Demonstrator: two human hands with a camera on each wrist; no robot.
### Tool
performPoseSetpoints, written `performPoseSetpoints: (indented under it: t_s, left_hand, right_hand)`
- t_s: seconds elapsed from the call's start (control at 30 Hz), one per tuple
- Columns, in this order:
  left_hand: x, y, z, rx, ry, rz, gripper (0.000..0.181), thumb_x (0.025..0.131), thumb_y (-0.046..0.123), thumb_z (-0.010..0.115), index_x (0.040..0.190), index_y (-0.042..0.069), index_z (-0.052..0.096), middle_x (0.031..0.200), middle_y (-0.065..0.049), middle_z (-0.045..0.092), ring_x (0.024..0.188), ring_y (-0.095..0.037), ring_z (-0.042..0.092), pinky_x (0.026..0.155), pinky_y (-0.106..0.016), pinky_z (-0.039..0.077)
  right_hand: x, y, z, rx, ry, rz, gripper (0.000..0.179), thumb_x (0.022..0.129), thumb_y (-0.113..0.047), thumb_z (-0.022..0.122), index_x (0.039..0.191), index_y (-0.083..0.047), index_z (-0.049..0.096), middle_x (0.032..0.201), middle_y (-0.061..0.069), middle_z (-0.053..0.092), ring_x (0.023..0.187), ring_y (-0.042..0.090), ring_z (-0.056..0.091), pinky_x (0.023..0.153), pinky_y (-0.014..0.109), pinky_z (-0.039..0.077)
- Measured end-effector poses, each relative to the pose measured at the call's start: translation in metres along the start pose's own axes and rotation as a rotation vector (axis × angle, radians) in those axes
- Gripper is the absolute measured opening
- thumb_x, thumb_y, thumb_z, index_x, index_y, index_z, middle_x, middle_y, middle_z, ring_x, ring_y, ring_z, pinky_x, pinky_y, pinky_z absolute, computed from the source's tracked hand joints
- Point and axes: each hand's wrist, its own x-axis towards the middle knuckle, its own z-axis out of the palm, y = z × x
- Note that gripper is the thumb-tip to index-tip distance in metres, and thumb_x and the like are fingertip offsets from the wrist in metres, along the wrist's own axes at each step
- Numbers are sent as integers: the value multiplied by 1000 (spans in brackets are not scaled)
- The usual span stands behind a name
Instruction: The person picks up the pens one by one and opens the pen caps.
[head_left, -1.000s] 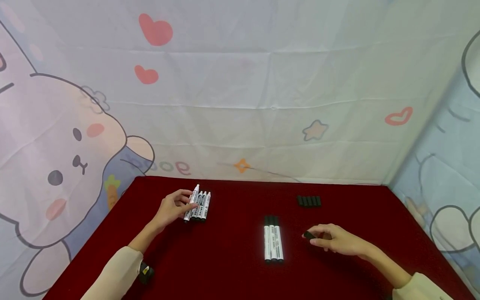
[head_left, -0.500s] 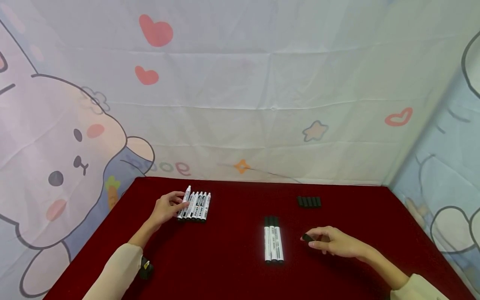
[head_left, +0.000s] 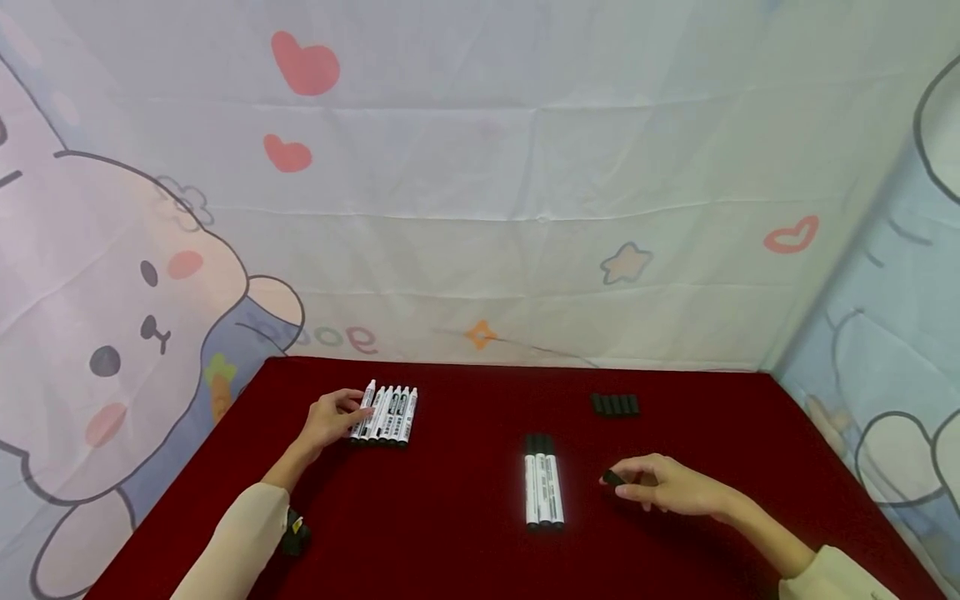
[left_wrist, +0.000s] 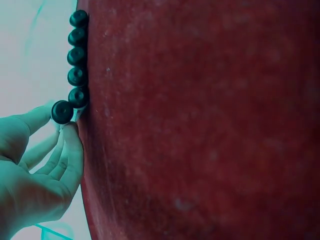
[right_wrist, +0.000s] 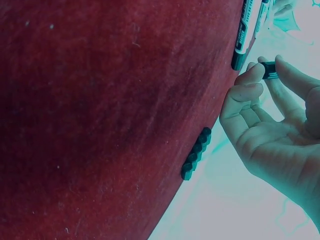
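Note:
My left hand [head_left: 327,422] pinches an uncapped white marker [head_left: 367,395] between thumb and fingers at the left end of a row of several uncapped white markers [head_left: 397,421]. In the left wrist view, the black end of the held marker [left_wrist: 62,112] sits slightly higher off the cloth than the row's ends [left_wrist: 77,56], close beside the nearest. My right hand [head_left: 671,485] holds a small black marker cap [right_wrist: 270,70] between thumb and fingertips, above the cloth. To its left lie 3 capped markers [head_left: 543,490], side by side with caps pointing away.
Several loose black caps [head_left: 615,405] lie in a tight row at the back right of the red tablecloth [head_left: 465,467]. A printed fabric backdrop [head_left: 450,167] rises behind the table. Near the left sleeve is a dark device [head_left: 296,533] with a yellow mark.
My left hand has moved left and lowered its marker to the left end of the row, which shows more markers than before. My right hand, still pinching the cap, has barely moved.

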Motion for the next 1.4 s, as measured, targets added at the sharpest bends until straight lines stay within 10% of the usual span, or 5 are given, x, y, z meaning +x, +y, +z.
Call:
performPoseSetpoints:
  t_s: [0.6, 1.1, 1.4]
  left_hand:
    - [4, -15, -1, 65, -1, 13, 48, 96, 22, 74, 130, -9, 62, 108, -26, 70, 75, -17, 65, 63, -29, 56]
    - [1, -14, -2, 27, 88, 184, 32, 101, 17, 61, 120, -9, 65, 96, -24, 71, 66, -15, 64, 50, -25, 52]
    - [-5, 2, 4, 157, 50, 277, 27, 103, 10, 59, 124, -7, 66, 96, -23, 72, 67, -19, 65, 56, -23, 48]
  right_hand:
    - [1, -2, 3, 13, -30, 13, 30, 107, -20, 54, 126, 1, 64, 91, 6, 59, 72, 5, 54, 55, 18, 42]
    - [5, 4, 1, -31, 11, -10, 27, 106, -19, 55, 123, 1, 65, 88, 3, 59, 70, 4, 54, 54, 19, 44]
    - [4, 9, -3, -67, 68, 40, 30, 105, -21, 57, 123, 2, 64, 93, 6, 68, 70, 5, 58, 53, 20, 45]
